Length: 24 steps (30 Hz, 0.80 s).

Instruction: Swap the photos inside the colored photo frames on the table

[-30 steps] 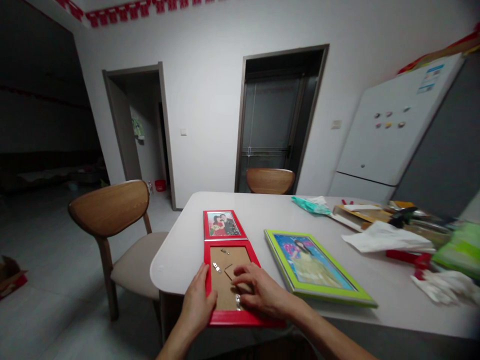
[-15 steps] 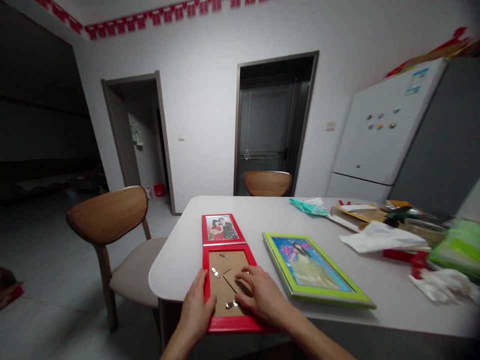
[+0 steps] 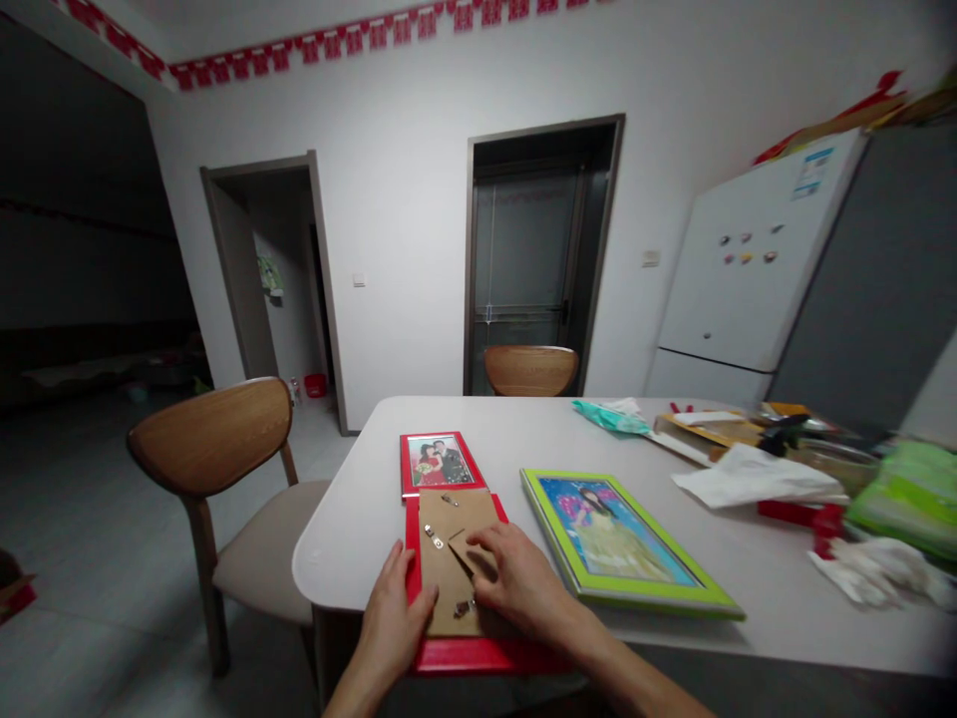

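Observation:
A red picture frame (image 3: 478,655) lies face down at the table's near edge. My left hand (image 3: 393,618) grips its left side, thumb against the brown backing board (image 3: 447,543). That board sits loose and slightly askew on the frame, its far edge covering the frame's top bar. My right hand (image 3: 515,583) is curled on the board's right half, fingertips at its stand flap and small metal clips. A smaller red-framed photo (image 3: 440,462) lies face up just beyond.
A green-framed picture (image 3: 620,538) lies to the right on the white table (image 3: 359,519). Papers, a green cloth and packets clutter the far right. A wooden chair (image 3: 216,439) stands at the left, another (image 3: 529,369) behind the table. A fridge (image 3: 740,289) stands at the right.
The backing board has come up out of the red frame and slid away from me, over the frame's top bar. My right hand moved with it; my left hand stayed on the frame's side.

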{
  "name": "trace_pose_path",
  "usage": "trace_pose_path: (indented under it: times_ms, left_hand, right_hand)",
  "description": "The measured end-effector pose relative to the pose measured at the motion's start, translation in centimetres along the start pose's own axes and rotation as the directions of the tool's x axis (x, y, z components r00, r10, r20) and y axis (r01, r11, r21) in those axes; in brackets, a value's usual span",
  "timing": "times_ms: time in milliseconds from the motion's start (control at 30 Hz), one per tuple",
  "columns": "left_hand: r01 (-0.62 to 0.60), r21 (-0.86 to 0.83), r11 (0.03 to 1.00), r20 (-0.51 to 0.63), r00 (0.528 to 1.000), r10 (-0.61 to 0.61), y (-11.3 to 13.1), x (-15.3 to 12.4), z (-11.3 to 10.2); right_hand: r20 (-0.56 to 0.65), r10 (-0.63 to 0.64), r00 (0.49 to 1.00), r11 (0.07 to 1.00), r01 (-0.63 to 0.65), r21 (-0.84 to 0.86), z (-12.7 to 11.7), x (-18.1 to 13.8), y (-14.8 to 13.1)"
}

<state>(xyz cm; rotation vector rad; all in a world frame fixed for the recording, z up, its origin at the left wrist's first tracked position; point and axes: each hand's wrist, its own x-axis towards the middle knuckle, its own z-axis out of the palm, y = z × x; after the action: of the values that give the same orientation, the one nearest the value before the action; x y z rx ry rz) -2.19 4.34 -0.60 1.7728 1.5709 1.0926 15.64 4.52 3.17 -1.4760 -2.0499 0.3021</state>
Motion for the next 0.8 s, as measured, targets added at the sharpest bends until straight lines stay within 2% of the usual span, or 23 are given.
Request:
trace_pose_path:
  times_ms: [67, 133, 233, 367, 533, 667, 800]
  left_hand:
    - [0.013, -0.186, 0.982, -0.033, 0.999, -0.020, 0.8, 0.2, -0.3]
    - [0.054, -0.383, 0.922, -0.026, 0.997, -0.069, 1.5, 0.6, -0.9]
    - [0.135, -0.502, 0.855, 0.006, 0.988, -0.152, 1.4, 1.2, -2.6]
    - [0.179, -0.502, 0.846, -0.042, 0.972, -0.231, -1.3, 2.0, -6.0]
    - [0.238, -0.414, 0.879, -0.096, 0.949, -0.302, -5.8, 2.5, -9.3]
    - [0.263, -0.278, 0.924, -0.103, 0.948, -0.301, -7.5, 2.8, -9.6]
    - [0.236, -0.114, 0.965, -0.163, 0.954, -0.253, -7.7, 2.8, -9.0]
  right_hand:
    - [-0.037, -0.033, 0.999, 0.999, 0.033, 0.008, -0.6, 0.2, -1.0]
    - [-0.066, -0.080, 0.995, 0.996, 0.083, 0.040, -1.0, 0.3, -2.2]
    - [-0.095, -0.119, 0.988, 0.984, 0.130, 0.124, -1.4, 0.5, -2.8]
    - [-0.148, -0.042, 0.988, 0.994, 0.056, 0.091, -1.5, 0.6, -0.5]
    - [-0.041, 0.155, 0.987, 0.978, -0.159, -0.135, -1.0, 0.0, 3.4]
    - [0.031, 0.236, 0.971, 0.941, -0.220, -0.257, 0.1, 0.1, 4.3]
    - [0.042, 0.269, 0.962, 0.923, -0.245, -0.295, 1.0, 0.9, 4.6]
